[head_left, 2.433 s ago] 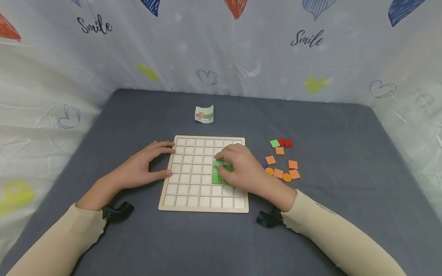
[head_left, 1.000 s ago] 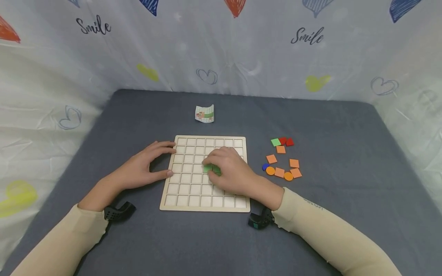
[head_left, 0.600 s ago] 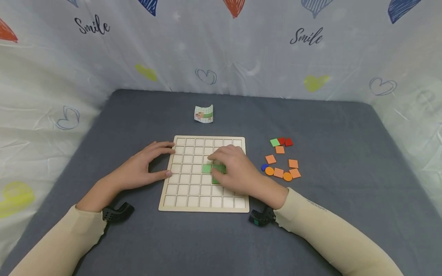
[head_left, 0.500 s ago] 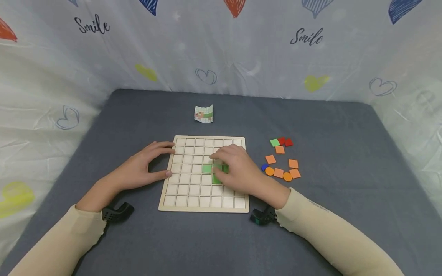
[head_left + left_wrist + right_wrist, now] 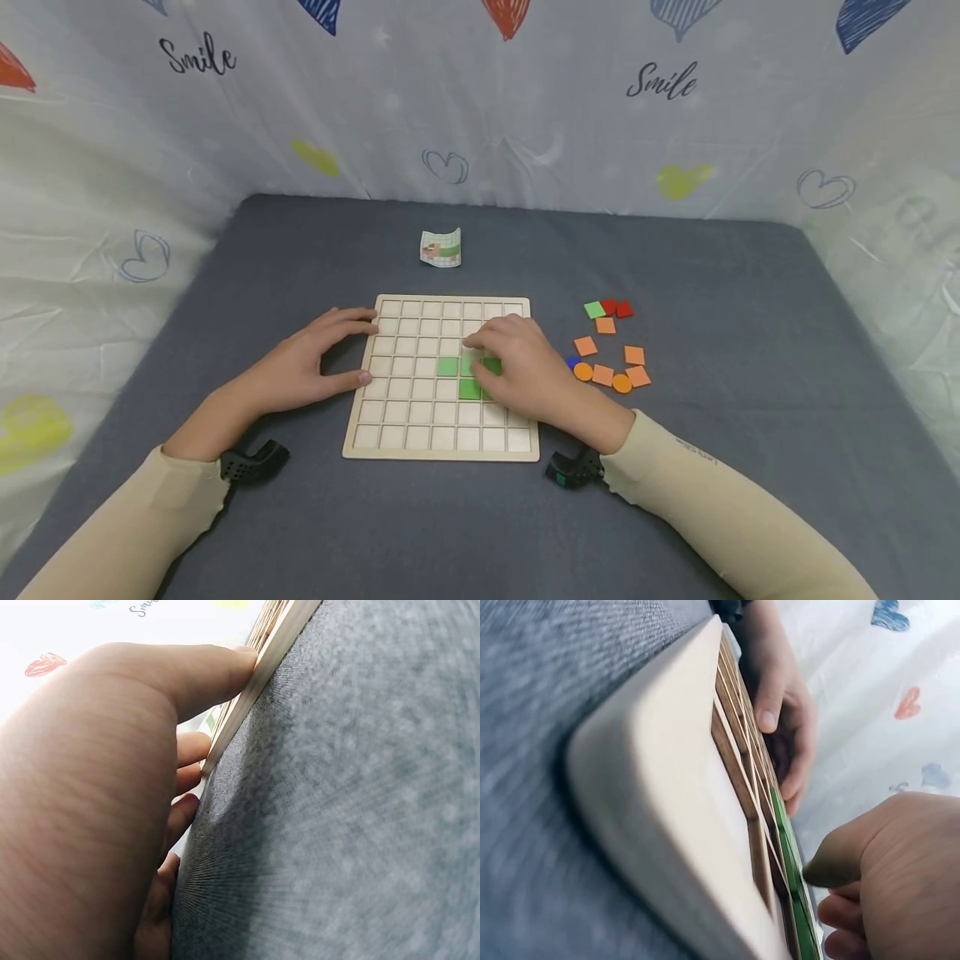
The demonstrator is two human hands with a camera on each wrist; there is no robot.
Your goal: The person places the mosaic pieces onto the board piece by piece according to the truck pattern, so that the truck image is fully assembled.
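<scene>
A wooden grid board (image 5: 441,455) lies flat on the table. My left hand (image 5: 321,354) rests along its left edge, thumb and fingertips touching the rim, fingers fairly straight. In the left wrist view the thumb (image 5: 214,671) meets the rim's side. Over the right part of the board is my right hand (image 5: 521,371), thumb and index finger apart at the green tiles. A light green tile (image 5: 447,367) fills one cell, and a darker green tile (image 5: 469,389) lies diagonally below it; others are partly covered by the hand. The right thumb (image 5: 836,859) is right by a green strip of tiles.
Loose pieces lie right of the board: several orange squares (image 5: 634,356), orange discs (image 5: 622,384), a blue piece (image 5: 573,363), red pieces (image 5: 624,309) and a light green square (image 5: 594,310). A small printed card (image 5: 440,248) lies beyond the board. A printed curtain (image 5: 487,108) hangs behind the table.
My right hand goes left over the board, then back right, uncovering a light green tile in a cell further left than the earlier visible ones. My left hand stays at the board's edge.
</scene>
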